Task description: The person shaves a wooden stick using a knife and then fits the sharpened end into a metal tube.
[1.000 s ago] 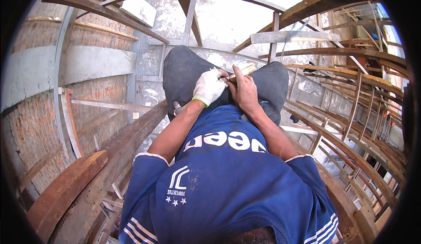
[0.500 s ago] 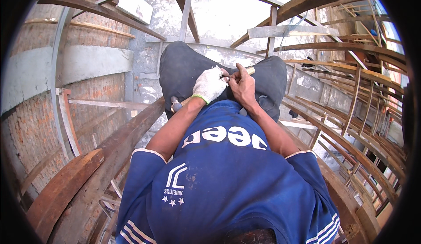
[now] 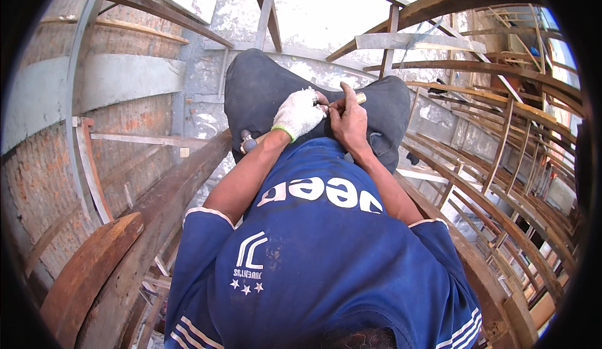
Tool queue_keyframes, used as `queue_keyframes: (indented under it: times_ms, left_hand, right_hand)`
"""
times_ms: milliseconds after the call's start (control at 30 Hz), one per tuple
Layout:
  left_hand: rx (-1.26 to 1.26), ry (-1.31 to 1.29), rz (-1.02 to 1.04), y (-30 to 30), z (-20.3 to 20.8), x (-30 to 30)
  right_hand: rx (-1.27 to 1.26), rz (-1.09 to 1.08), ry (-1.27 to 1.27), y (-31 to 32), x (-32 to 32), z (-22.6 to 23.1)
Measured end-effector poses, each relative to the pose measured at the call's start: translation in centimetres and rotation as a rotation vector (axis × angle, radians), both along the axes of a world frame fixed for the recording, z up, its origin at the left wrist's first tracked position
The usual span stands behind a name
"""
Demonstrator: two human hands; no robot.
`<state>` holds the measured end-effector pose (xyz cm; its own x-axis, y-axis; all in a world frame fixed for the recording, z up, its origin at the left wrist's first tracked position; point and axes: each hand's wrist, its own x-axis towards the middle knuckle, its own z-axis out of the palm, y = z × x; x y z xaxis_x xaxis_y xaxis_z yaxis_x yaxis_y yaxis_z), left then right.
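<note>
My left hand [image 3: 300,114], in a white work glove with a green cuff, is closed around the wooden handle of a hammer [image 3: 249,142] that lies across my lap. The metal head pokes out below my left wrist, and the handle's end [image 3: 360,98] shows past my right thumb. My bare right hand [image 3: 348,122] meets the glove's fingertips, its fingers closed on the handle there. Whether it also pinches something small I cannot tell. Both hands rest over my dark trousers [image 3: 263,85], above my blue shirt [image 3: 326,255].
I sit high among rusty curved steel beams [image 3: 157,223] and wooden scaffold poles [image 3: 495,179]. A brick wall with a grey concrete band [image 3: 125,79] is on the left. A wet concrete floor [image 3: 326,16] lies far below.
Both hands stay together on the hammer over my lap. The view has shifted slightly. Nothing was picked up or let go.
</note>
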<state>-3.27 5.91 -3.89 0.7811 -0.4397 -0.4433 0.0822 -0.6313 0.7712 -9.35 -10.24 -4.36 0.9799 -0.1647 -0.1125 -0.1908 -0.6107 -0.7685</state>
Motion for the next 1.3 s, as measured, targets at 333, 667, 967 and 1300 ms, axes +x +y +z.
queue_keyframes:
  times_ms: [333,667,967,1300]
  left_hand:
    - [0.045,0.016,-0.035,-0.3,0.2,-0.4]
    - [0.036,0.034,-0.017,0.0,-0.1,-0.6]
    - [0.041,0.084,-0.012,0.1,0.6,-0.5]
    - [0.020,-0.215,-0.116,-1.3,-1.0,-1.1]
  right_hand:
    - [0.045,-0.077,0.149,-0.4,0.5,0.0]
    - [-0.439,0.245,0.544,-4.8,4.3,0.6]
    - [-0.144,0.446,0.504,-6.2,5.1,-1.1]
    - [-0.144,0.497,0.158,-8.7,2.3,-9.2]
